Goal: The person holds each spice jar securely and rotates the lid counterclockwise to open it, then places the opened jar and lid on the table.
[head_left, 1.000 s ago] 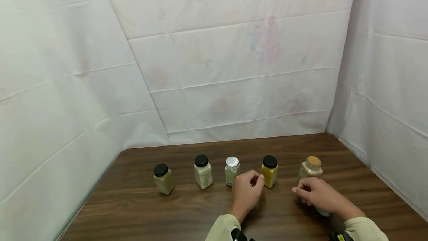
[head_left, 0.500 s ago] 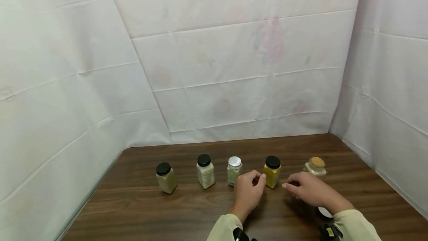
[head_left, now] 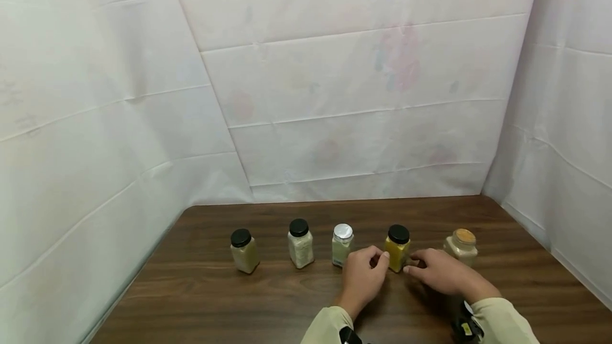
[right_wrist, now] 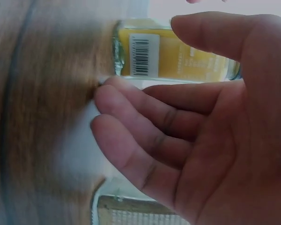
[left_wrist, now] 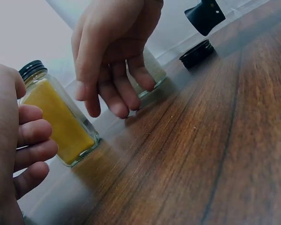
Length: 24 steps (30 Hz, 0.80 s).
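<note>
A square glass jar of yellow powder (head_left: pixel 396 255) with a black lid stands upright between the two hands. My left hand (head_left: pixel 362 277) is at its left side, fingers loosely bent and fingertips right beside the glass. On its other side is my right hand (head_left: pixel 442 272), its thumb and fingers relaxed and apart, holding nothing. The right wrist view shows the barcode label (right_wrist: pixel 145 55) on the yellow jar behind the thumb. Behind the right hand stands a lidless jar (head_left: pixel 461 248) with a tan top. A loose black lid (left_wrist: pixel 197 54) lies on the table near the right wrist.
Left of the hands, a silver-topped jar (head_left: pixel 341 248), a jar of pale contents (head_left: pixel 300 248) and a black-lidded olive jar (head_left: pixel 246 255) stand in a row on the wooden table (head_left: pixel 215 301). White sheeting (head_left: pixel 334 121) encloses the back and sides.
My right hand has moved left from the lidless jar to the yellow jar. The left hand stays by the yellow jar. The head view has shifted slightly.
</note>
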{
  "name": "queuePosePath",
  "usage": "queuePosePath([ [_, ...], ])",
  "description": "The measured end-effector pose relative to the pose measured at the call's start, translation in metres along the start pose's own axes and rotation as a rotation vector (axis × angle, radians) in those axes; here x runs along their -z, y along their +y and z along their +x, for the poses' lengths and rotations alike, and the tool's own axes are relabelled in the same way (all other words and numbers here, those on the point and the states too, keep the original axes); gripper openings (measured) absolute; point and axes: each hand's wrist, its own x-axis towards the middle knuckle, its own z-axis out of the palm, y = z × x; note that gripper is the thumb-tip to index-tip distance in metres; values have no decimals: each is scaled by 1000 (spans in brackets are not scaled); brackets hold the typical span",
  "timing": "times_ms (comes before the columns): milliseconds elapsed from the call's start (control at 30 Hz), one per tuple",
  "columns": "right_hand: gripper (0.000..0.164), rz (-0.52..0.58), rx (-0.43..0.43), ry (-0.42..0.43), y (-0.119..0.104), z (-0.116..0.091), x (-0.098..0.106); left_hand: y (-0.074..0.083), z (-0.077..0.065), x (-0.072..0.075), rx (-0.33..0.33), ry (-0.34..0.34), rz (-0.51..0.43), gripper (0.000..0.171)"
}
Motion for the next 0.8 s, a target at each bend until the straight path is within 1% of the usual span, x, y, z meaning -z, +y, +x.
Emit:
queuePosePath([
  [167, 56, -4, -17, 30, 1, 1, -4, 0, 0, -1, -5, -8, -1, 20],
  [333, 51, 40, -74, 63, 0, 2, -7, -1, 0, -3, -28, 11, 12, 15],
  [433, 49, 84, -117, 88, 0, 2, -10, -2, -1, -4, -13, 16, 2, 11],
  [567, 51, 115, -146, 119, -1, 3, -12, -2, -2, -4, 14, 24, -23, 6],
  [667, 53, 148, -150, 143, 0, 4, -13, 0, -1, -3, 28, 26, -49, 11],
  [700, 54, 175, -153, 145, 0, 4, -13, 0, -1, -3, 34, 23, -59, 14],
  [800, 55, 233, -139, 156, 3, 4, -14, 0, 0, -3, 62, 2, -88, 22],
])
